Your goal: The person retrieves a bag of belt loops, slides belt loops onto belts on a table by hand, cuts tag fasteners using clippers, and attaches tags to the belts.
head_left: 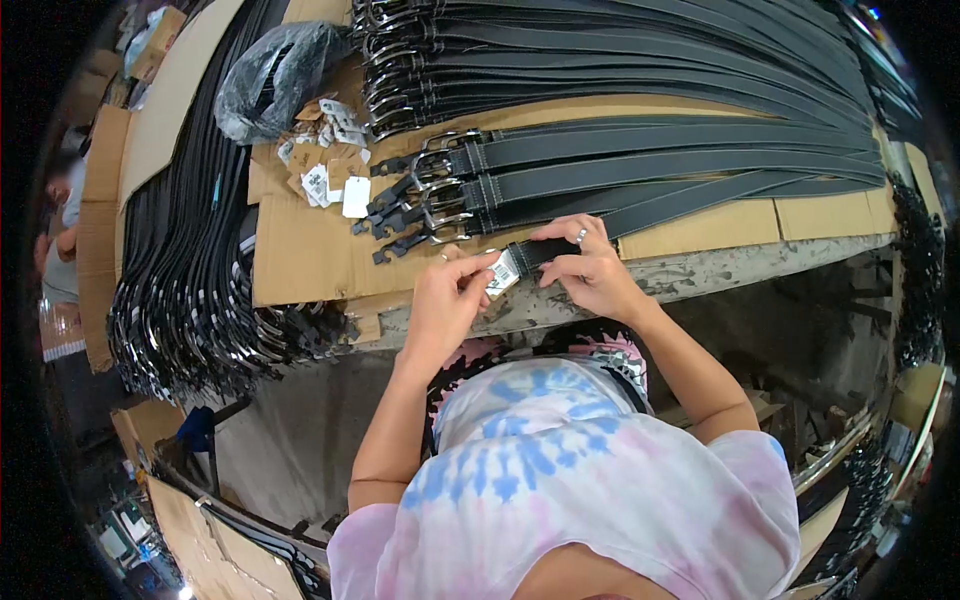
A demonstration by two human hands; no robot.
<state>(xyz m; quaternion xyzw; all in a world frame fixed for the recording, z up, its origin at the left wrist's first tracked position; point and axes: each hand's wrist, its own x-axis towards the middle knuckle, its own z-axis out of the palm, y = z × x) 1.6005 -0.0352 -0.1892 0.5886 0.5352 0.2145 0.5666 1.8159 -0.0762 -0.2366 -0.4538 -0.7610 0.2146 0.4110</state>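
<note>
My left hand pinches a white tag with a printed barcode at the buckle-side end of a black leather belt. My right hand, with a ring on one finger, grips that belt just beside the tag. The belt's strap runs off to the upper right across the others. Its buckle is not visible behind my fingers. Just beyond my hands lie several black belts with silver buckles and small black plastic hooks at their ends.
A pile of loose tags lies on the cardboard to the left, beside a clear plastic bag. Many belts hang over the table's left edge. More belts are stacked at the back. Another person's arm shows far left.
</note>
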